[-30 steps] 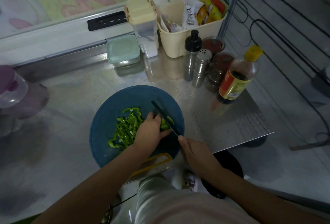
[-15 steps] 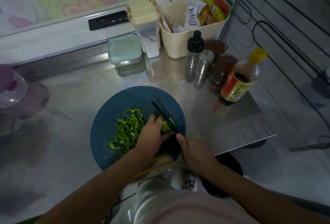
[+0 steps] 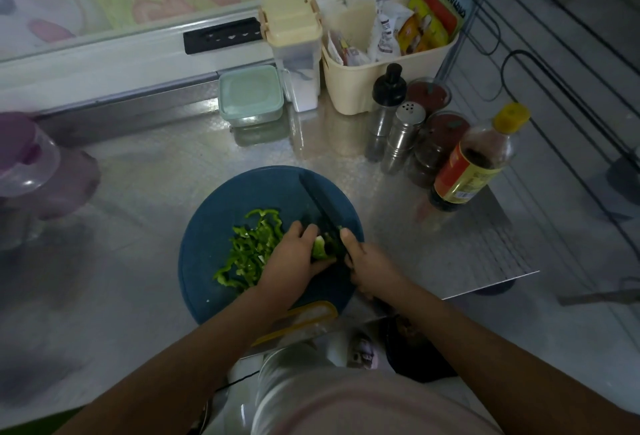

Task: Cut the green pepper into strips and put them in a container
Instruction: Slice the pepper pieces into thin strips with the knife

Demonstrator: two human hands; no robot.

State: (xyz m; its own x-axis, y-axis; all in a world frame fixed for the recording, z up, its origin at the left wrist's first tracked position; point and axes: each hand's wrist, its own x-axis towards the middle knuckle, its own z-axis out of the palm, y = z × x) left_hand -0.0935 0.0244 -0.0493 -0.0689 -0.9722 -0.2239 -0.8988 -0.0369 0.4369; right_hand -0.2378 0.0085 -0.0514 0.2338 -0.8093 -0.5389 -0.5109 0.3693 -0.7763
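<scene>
Over on the left a purple jug (image 3: 24,157) sits apart from the work. Next comes the round blue board (image 3: 207,226) on the steel tabletop (image 3: 138,175), with the cut green strips (image 3: 249,251) heaped on its left half, about as they were a second ago. None has gone into a container yet. Behind the board, against the wall, a green-lidded box (image 3: 251,95) stands shut.

The left hand (image 3: 294,254) is curled over the last piece of green pepper (image 3: 320,247), pinning it to the board right beside the strips. Only a small pale-edged stub shows past the fingers.

The change is in the knife (image 3: 318,202). Its dark blade has slid forward across the board, so the tip now reaches near the far rim, where a second ago it stopped well short. The right hand (image 3: 370,265), closed round the handle with the forefinger stretched toward the blade, has come forward with it. It now lies just beside the left hand with the stub between them, where before it hung back off the board's near edge. That looks to me like a push stroke through the pepper, so another strip is probably coming off.

With so little left to hold, the fingers are very near the edge. Further right the shakers (image 3: 403,136) and sauce bottle (image 3: 467,164) stand untouched.
</scene>
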